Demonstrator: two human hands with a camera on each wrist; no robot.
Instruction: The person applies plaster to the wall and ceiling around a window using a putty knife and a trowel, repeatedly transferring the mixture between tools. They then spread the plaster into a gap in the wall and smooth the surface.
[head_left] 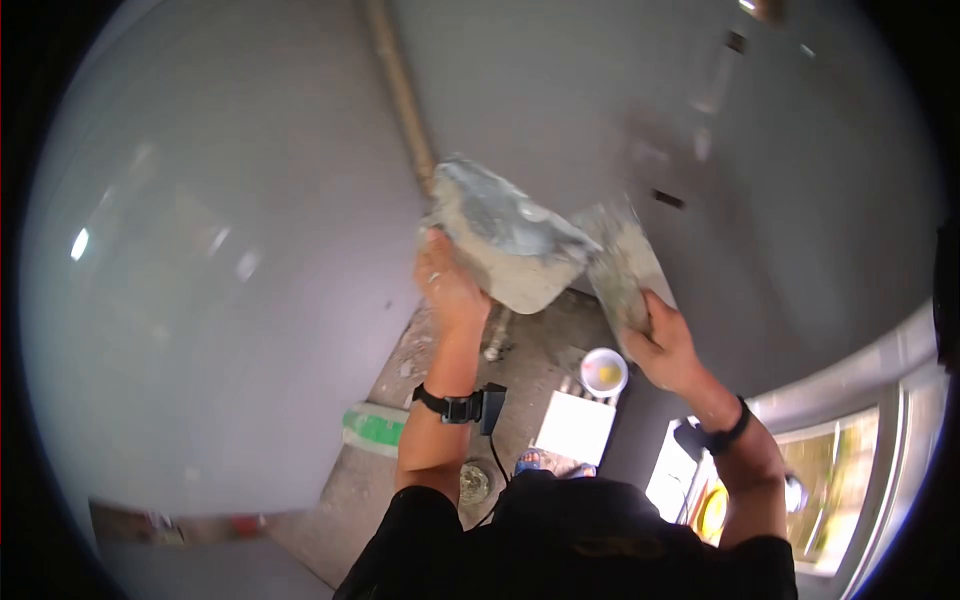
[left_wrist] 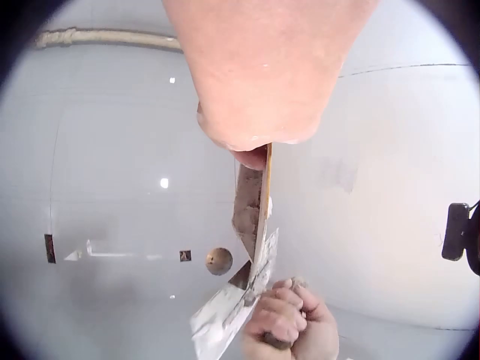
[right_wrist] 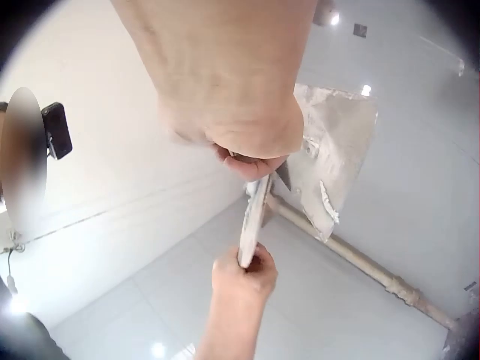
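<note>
In the head view my left hand (head_left: 450, 285) grips a flat plate (head_left: 525, 275) at its left edge. Grey, wet-looking paste (head_left: 500, 220) is smeared across its face. My right hand (head_left: 665, 345) holds a plastering trowel (head_left: 625, 250), its blade right at the plate's right corner. From the left wrist the plate (left_wrist: 251, 202) appears nearly edge-on, and the curled right hand (left_wrist: 289, 322) is round the trowel's handle beside the pale blade (left_wrist: 217, 322). The right wrist view shows the trowel's smeared blade (right_wrist: 334, 150) and the left hand (right_wrist: 244, 277) pinching the plate (right_wrist: 255, 225) below.
Glossy grey wall panels (head_left: 250, 250) surround the corner, with a pale pipe (head_left: 400, 90) running along it. On the floor below stand a white bucket (head_left: 604, 373), a white square panel (head_left: 575, 425) and a green-and-white item (head_left: 375, 430). A bright window (head_left: 830, 480) is at the right.
</note>
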